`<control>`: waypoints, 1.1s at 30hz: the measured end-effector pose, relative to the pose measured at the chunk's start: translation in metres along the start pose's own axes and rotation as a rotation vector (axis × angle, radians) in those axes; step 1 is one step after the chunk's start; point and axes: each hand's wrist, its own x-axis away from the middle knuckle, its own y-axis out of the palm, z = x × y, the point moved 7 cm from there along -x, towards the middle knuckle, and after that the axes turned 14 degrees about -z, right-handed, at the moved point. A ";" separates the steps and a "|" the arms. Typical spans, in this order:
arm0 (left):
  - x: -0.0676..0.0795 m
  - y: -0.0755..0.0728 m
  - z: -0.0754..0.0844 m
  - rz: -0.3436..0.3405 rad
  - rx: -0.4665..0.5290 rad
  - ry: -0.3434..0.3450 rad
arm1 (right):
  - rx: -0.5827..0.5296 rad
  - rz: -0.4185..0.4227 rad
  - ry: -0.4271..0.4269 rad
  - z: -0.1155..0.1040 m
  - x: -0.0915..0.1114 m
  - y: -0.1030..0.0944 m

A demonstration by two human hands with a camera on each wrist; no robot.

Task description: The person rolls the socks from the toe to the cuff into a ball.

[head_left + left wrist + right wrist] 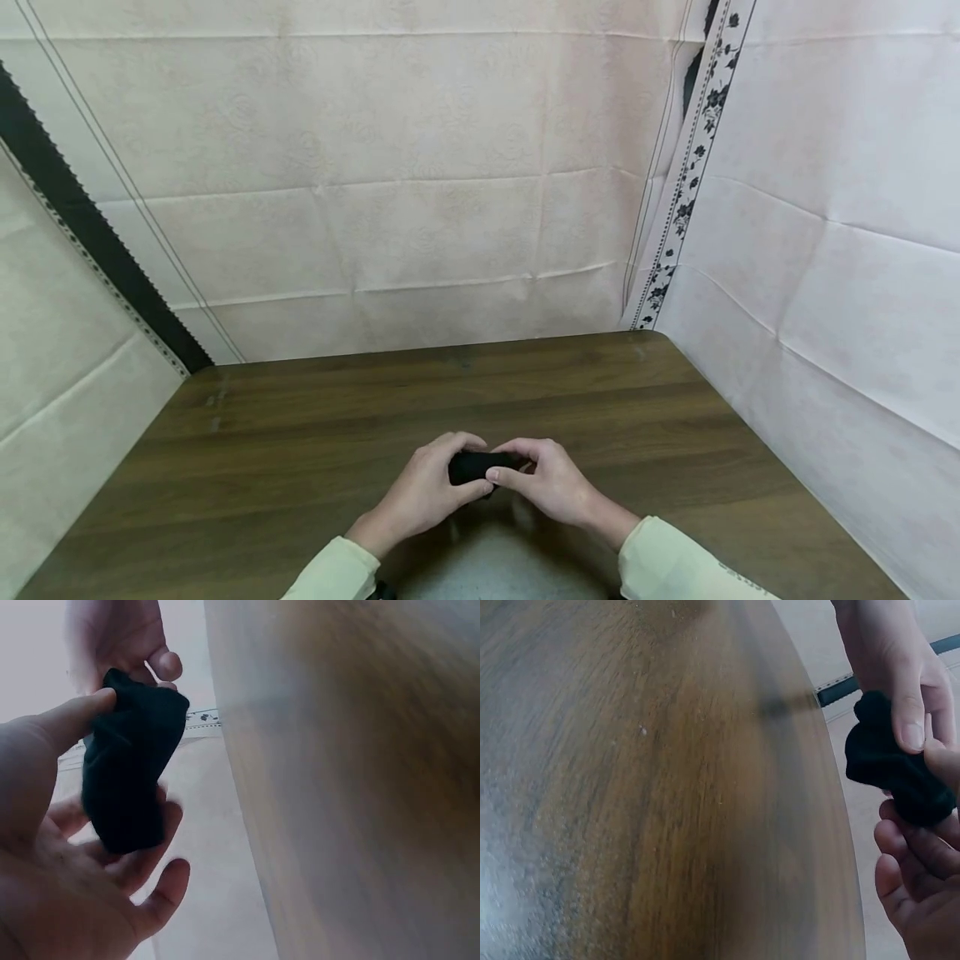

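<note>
Between both hands is a small, soft black cloth bundle (468, 467), rolled or folded up and about palm-length, looking like a balled sock. My left hand (420, 487) grips its left end, with the thumb on the near side and the fingers behind. My right hand (557, 483) pinches the other end between thumb and fingers. In the left wrist view the bundle (131, 769) bends slightly, with the left thumb pressed near its upper end. The right wrist view shows the left thumb lying across the cloth (877, 754), while the right fingers curl under its lower end.
A brown wood-grain table (337, 417) spreads under the hands, with a bright reflection at its near edge. Pale cloth hangings (450, 167) stand behind and at both sides, trimmed with a black strip (97, 225) at left and a floral band (686, 192) at right.
</note>
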 end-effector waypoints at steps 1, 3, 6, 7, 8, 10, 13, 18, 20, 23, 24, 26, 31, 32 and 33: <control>0.001 -0.001 0.001 0.022 -0.025 0.003 | 0.010 0.014 0.001 0.000 0.000 -0.001; 0.003 -0.003 0.002 0.079 -0.081 0.008 | 0.027 0.046 0.008 0.001 0.001 -0.004; 0.007 -0.007 0.006 0.183 -0.156 0.034 | 0.032 0.091 0.025 0.002 0.002 -0.008; 0.008 -0.008 0.008 0.221 -0.187 0.050 | 0.030 0.103 0.030 0.002 0.002 -0.010; 0.010 -0.009 0.010 0.258 -0.221 0.067 | 0.027 0.113 0.036 0.003 0.002 -0.011; 0.012 -0.010 0.015 0.324 -0.285 0.100 | 0.021 0.130 0.045 0.003 0.002 -0.012; 0.015 -0.010 0.018 0.392 -0.359 0.117 | 0.010 0.142 0.054 0.004 0.002 -0.012; 0.016 -0.012 0.020 0.476 -0.382 0.111 | -0.011 0.170 0.054 0.002 0.002 -0.013; 0.016 -0.013 0.020 0.508 -0.380 0.102 | -0.022 0.184 0.056 0.001 0.002 -0.013; 0.016 -0.014 0.020 0.549 -0.380 0.092 | -0.046 0.206 0.048 -0.001 0.003 -0.013; 0.017 -0.015 0.021 0.559 -0.378 0.091 | -0.057 0.214 0.043 -0.002 0.003 -0.014; 0.018 -0.016 0.021 0.579 -0.370 0.099 | -0.074 0.225 0.034 -0.002 0.004 -0.014; 0.021 -0.018 0.023 0.605 -0.281 0.152 | -0.088 0.255 0.028 0.001 0.005 -0.018; 0.021 -0.018 0.023 0.602 -0.246 0.168 | -0.086 0.263 0.029 0.003 0.005 -0.019; 0.022 -0.018 0.023 0.593 -0.203 0.187 | -0.084 0.272 0.029 0.004 0.006 -0.020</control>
